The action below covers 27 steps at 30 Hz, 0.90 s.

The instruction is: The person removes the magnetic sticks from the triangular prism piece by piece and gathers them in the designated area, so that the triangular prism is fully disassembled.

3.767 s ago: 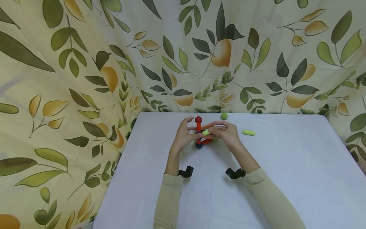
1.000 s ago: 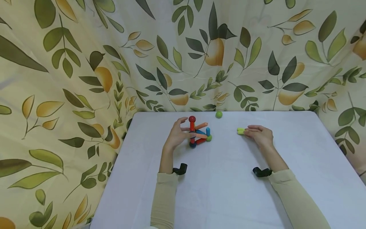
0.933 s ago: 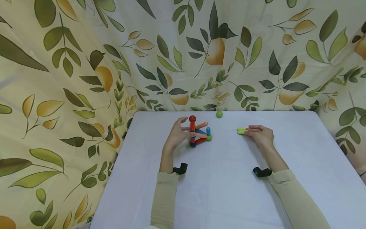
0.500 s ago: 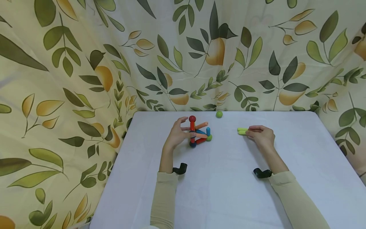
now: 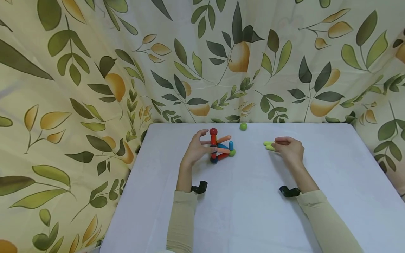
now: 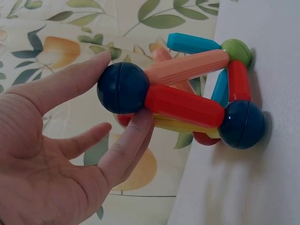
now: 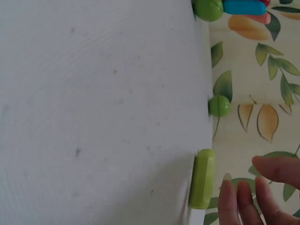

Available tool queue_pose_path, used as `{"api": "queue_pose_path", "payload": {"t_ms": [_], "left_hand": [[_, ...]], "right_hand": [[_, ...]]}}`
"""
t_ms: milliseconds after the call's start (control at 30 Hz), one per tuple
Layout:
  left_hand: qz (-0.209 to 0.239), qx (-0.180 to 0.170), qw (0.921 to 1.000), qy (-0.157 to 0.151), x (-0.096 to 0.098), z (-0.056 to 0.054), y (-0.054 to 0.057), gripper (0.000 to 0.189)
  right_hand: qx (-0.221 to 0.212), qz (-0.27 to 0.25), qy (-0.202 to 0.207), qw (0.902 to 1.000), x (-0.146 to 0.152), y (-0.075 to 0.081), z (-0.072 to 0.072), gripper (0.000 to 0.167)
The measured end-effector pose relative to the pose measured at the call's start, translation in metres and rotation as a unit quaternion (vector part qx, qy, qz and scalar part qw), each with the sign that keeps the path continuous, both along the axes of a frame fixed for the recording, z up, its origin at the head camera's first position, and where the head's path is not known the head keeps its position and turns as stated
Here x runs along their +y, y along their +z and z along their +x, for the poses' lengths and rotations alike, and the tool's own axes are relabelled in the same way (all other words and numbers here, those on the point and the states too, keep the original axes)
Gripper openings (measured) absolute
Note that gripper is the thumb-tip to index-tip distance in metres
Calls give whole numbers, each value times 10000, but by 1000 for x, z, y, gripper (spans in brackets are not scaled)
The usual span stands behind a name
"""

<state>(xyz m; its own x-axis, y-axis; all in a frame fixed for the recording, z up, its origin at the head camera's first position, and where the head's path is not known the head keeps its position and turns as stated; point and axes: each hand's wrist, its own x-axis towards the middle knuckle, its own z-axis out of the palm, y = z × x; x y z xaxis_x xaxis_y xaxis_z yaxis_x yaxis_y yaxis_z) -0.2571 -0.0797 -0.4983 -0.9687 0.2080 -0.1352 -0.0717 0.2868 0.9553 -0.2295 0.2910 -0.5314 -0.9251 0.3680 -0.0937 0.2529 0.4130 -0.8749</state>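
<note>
Near the back of the table, a structure of magnetic sticks and balls stands with a red ball (image 5: 213,131) on top. My left hand (image 5: 194,151) pinches its upper dark blue ball (image 6: 123,88) between thumb and fingers. From that ball, a red stick (image 6: 185,107) runs to a lower dark blue ball (image 6: 242,124), and a salmon stick (image 6: 187,67) reaches a green ball (image 6: 236,52). My right hand (image 5: 289,149) is over two yellow-green sticks (image 5: 270,148) lying side by side. In the right wrist view, its thumb and fingers are apart, beside one stick (image 7: 202,179).
A loose green ball (image 5: 243,127) sits at the back edge of the white table (image 5: 246,203). Behind hangs a curtain (image 5: 177,70) printed with leaves and fruit. A blue stick (image 5: 231,145) sticks up from the structure's right corner.
My right hand has carried a yellow-green stick from the structure to the right, laid it beside the other and released it. My left hand still holds the structure.
</note>
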Motion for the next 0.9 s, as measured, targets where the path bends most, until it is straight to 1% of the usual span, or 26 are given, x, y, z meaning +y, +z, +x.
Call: {"api": "queue_pose_path", "payload": {"t_ms": [100, 233, 333, 467, 600, 700, 767, 900], "left_hand": [[36, 14, 10000, -9, -1, 0, 1, 92], [73, 28, 10000, -6, -1, 1, 2, 92], [55, 27, 10000, 36, 0, 1, 2, 90], [69, 60, 9998, 166, 3, 2, 3, 88], [257, 195, 9989, 333, 6, 3, 5, 84], [362, 260, 9983, 373, 8, 3, 5, 82], [340, 270, 9983, 379, 8, 3, 4, 81], [342, 348, 9979, 428, 11, 3, 3, 80]], "right_hand": [[285, -34, 210, 9994, -7, 5, -1, 36], [713, -449, 554, 9949, -19, 11, -4, 38], [851, -718, 778, 9907, -28, 16, -6, 40], [828, -778, 972, 9888, -39, 20, -8, 41], [700, -527, 1140, 9896, -50, 21, -10, 38], [567, -328, 1269, 9897, -59, 21, -12, 36], [476, -276, 1364, 9891, -65, 21, -13, 38], [392, -495, 1623, 9847, -79, 21, -16, 42]]}}
